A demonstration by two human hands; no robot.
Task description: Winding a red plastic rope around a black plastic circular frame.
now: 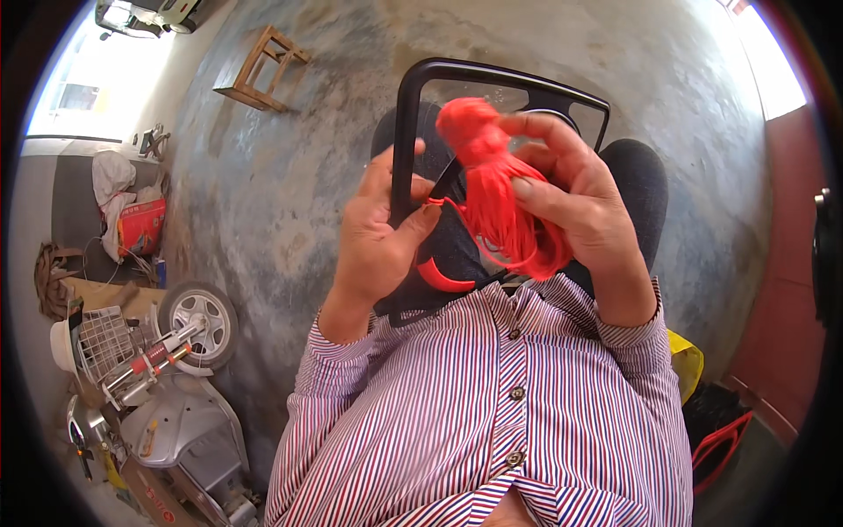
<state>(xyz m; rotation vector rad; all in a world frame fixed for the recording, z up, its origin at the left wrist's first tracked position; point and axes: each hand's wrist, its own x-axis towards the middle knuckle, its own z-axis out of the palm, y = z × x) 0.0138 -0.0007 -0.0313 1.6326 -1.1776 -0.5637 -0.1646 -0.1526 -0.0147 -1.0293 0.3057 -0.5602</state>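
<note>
A red bundle (494,189) of thin, glossy strands is hanging in front of the person's body, its rounded upper part bunching tightly and its lower part spreading into loose loops. A smooth black frame (408,114) with rounded corners is standing behind and to the left of it, over dark trousers (639,176) of a matte weave. A single red strand (450,205) is running from the bundle to the frame's left bar. A curved red piece (443,277) is showing lower down, near that bar. The right hand (590,206) is reaching inward with bent wrist, its fingers gripping the bundle from the right, thumb lying across the strands; the fingertips are partly blurring. The left hand (373,241) is rising from a striped cuff (338,342), its fingers closing around the left bar, thumb pointing inward beside the strand.
</note>
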